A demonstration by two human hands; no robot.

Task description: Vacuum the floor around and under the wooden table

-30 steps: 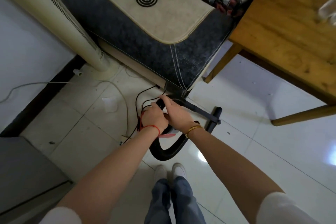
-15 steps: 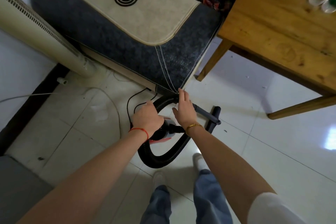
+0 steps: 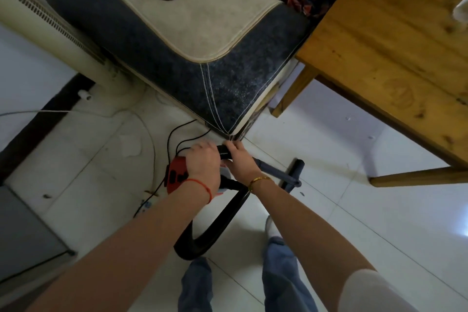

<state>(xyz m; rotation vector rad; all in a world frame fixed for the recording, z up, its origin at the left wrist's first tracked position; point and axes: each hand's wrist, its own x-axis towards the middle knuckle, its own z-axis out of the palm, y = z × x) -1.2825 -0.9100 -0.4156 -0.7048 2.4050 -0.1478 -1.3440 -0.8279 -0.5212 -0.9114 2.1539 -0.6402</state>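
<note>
Since half a second ago both hands have come together on the vacuum, and the right hand (image 3: 239, 159), which was flat and spread over the hose, is now curled around a black handle piece (image 3: 224, 153) at the top of the machine. The left hand (image 3: 203, 162) sits over the red vacuum body (image 3: 176, 176), knuckles up, fingers bent down onto it; can't tell if it's actually gripping anything, since the fingertips are hidden. There's a red string on that wrist and a gold bangle on the other.

Using the vacuum as the landmark: it sits on the white tiled floor (image 3: 354, 210), right in front of the corner of the dark grey sofa (image 3: 228, 78). The black hose (image 3: 215, 233) loops out of it toward the person's feet. The grey wand (image 3: 276, 172) runs off to its right and ends at a black floor head (image 3: 295, 168). A thin black cord (image 3: 174, 134) curls off behind it toward the sofa. The wooden table (image 3: 395, 40) is well off to the right, its near leg (image 3: 291, 95) just beside the sofa corner. A cream tower fan (image 3: 50, 30) stands off to the left, by the wall.
</note>
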